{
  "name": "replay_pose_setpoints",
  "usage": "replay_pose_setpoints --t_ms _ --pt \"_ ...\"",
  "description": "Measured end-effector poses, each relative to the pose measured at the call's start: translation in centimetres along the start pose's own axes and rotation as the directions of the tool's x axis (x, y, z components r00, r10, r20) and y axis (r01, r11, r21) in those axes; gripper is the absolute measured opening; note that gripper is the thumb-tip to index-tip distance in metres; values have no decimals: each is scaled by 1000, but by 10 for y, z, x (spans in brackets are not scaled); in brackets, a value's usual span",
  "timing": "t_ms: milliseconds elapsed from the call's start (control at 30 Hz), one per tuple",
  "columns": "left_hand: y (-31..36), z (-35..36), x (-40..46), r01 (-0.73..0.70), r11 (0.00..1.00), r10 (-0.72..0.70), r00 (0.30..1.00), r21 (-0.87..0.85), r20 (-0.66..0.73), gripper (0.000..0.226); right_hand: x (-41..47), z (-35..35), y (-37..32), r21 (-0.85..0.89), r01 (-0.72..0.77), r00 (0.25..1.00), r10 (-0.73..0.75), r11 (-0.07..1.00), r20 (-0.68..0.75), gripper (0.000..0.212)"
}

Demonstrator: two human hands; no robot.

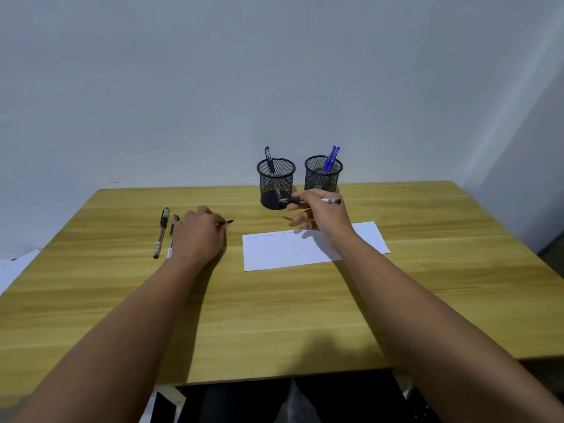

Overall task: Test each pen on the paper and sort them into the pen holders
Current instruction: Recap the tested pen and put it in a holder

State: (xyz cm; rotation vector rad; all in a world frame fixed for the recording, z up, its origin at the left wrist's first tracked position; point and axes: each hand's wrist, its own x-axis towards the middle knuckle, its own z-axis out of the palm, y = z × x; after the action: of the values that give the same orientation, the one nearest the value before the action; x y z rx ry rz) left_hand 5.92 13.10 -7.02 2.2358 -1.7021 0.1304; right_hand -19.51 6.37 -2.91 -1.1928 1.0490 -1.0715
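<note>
A wooden surface [274, 300] carries a white paper [293, 251] bearing faint scribbles. Behind it stand two mesh holders: the left holder [276, 183] with one black pen, the right holder [323, 174] with blue pens. The right hand [323, 213] grips a pen [314, 201] level above the paper's far edge. The left hand [200, 235] has its fingers curled round another pen [228, 222]. Two black pens [161, 232] lie beside it.

Holders [276, 183] behind paper [290, 251] (pens [160, 233] left).
</note>
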Motion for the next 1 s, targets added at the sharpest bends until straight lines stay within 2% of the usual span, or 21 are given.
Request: replay_pose_setpoints --t_ms 67,200,300,433,733,900,1000 --pt "-1 0 1 -20 999 19 1000 -39 -24 27 1 -1 5 -44 29 999 -28 999 21 12" --pt "3 -9 -7 -63 977 51 997 -206 -64 23 -5 -5 8 -53 34 995 -29 998 93 13" --pt "13 -22 -13 -106 936 83 993 -337 -81 21 -15 -7 5 -80 44 984 -29 996 177 16" --pt "28 -40 -18 -159 869 141 987 -468 -73 20 -27 -5 -3 -97 82 980 -63 992 189 9" --pt "50 -64 -30 -269 834 242 963 -482 -119 19 -51 -10 -22 -83 108 980 -92 991 178 16" --pt "58 -75 -35 -282 842 246 959 -461 -137 19 -64 -18 -30 -45 123 983 -115 991 146 5" --pt "59 -79 -39 -277 846 242 961 -456 -135 19 -70 -20 -35 -15 134 982 -130 991 136 6"
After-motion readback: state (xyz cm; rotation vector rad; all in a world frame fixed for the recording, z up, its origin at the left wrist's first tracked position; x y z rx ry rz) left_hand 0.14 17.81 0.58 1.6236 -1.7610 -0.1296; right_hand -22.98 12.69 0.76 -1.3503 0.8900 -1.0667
